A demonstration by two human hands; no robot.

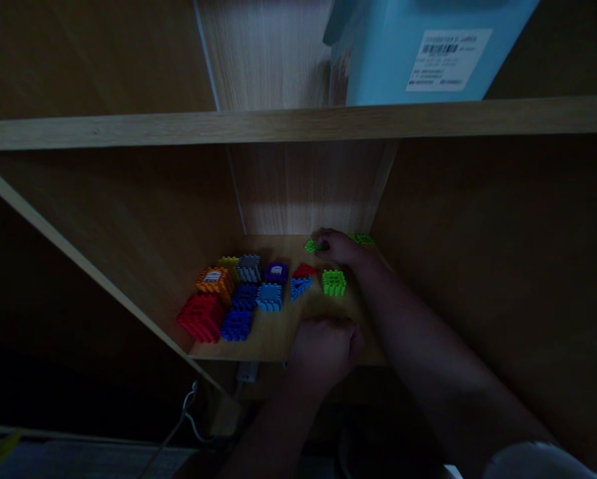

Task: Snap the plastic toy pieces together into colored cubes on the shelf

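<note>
My right hand (337,246) reaches to the back of the lower shelf, its fingers pinched on a green interlocking plastic tile (311,245). Behind that wrist lie more green tiles (361,239). Closed in a fist, my left hand (324,344) is at the shelf's front edge; whatever it may hold is hidden. Between my hands sits a stack of light green square tiles (334,283). Left of it are a blue triangular stack (301,287) and red triangular pieces (305,270).
Further left stand stacks of tiles: light blue (269,297), purple (276,273), grey (249,268), dark blue (237,324), orange (215,284), yellow (229,266) and red (201,318). The upper shelf board (288,125) spans above, bearing a blue box (383,60). A white cable (189,406) hangs below left.
</note>
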